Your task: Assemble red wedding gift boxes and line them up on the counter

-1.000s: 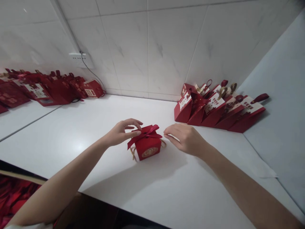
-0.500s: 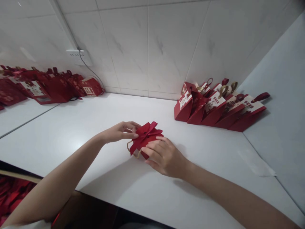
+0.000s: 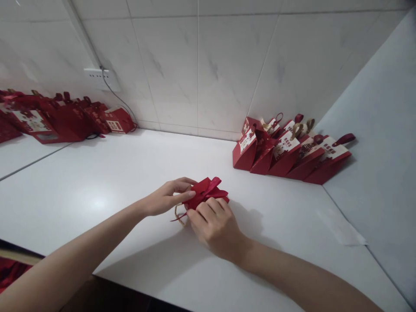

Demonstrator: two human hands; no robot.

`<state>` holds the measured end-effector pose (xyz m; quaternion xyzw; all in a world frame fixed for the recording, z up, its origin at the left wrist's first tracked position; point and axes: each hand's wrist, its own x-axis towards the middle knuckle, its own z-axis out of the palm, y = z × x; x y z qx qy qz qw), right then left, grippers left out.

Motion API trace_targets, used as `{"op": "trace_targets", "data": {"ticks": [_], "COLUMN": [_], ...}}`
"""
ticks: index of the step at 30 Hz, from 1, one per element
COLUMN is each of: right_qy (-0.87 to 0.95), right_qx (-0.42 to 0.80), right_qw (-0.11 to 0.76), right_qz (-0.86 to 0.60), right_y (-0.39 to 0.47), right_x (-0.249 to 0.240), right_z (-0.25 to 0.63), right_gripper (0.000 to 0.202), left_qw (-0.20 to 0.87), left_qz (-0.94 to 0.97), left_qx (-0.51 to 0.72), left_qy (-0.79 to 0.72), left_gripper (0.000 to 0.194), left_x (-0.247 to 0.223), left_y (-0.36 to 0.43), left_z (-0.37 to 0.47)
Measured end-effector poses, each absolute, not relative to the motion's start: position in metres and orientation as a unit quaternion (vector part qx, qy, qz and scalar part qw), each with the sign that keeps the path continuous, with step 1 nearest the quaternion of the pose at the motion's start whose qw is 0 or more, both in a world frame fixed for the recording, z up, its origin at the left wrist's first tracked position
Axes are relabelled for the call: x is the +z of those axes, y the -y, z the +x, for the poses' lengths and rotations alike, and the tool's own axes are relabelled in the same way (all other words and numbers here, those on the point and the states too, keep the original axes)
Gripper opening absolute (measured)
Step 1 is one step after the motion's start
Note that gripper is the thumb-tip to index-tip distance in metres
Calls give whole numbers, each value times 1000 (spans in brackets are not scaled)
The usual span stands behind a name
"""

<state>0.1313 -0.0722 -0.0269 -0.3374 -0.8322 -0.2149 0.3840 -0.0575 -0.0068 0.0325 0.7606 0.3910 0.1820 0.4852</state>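
Observation:
A small red gift box [image 3: 202, 187] stands on the white table in front of me. On its top is a bow of dark pink ribbon [image 3: 212, 187], and a gold twisted cord [image 3: 178, 214] loops out at its lower left. My left hand [image 3: 173, 196] grips the box's left side, thumb on top and fingers behind. My right hand [image 3: 212, 223] is closed at the near side of the box, its fingers curled in over the ribbon. A thin ribbon end sticks out left of these fingertips. The fingers hide the box's front.
Several red and white gift boxes [image 3: 289, 151] with looped handles stand in a row at the right by the wall. More red boxes [image 3: 61, 119] line the left back. A wall socket [image 3: 102, 79] has a cable. A clear strip [image 3: 342, 227] lies at the right.
My right hand's fingers have curled from loosely spread to closed at the near side of the box. The ribbon end has swung to point left. The view has shifted slightly.

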Motion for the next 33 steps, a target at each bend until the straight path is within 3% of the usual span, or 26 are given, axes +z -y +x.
{"op": "trace_targets", "data": {"ticks": [6,19,33], "right_qy": [858,839,851], "right_qx": [-148,-3,29], "right_qw": [429,497,500], "right_qz": [-241,-223,-159], "right_y": [70,62,56], "right_x": [-37,-47,-53], "right_z": [145,147,154], "right_gripper": [9,11,12], "left_qw": [465,422,442], "left_qz": [746,674,674], "left_qx": [195,289,277], "left_qy": [-435,-534,-523], "left_gripper": [28,36,35], "left_x": [36,9,8], "left_y": [11,16,13], "left_z": [-55,-37,-38]}}
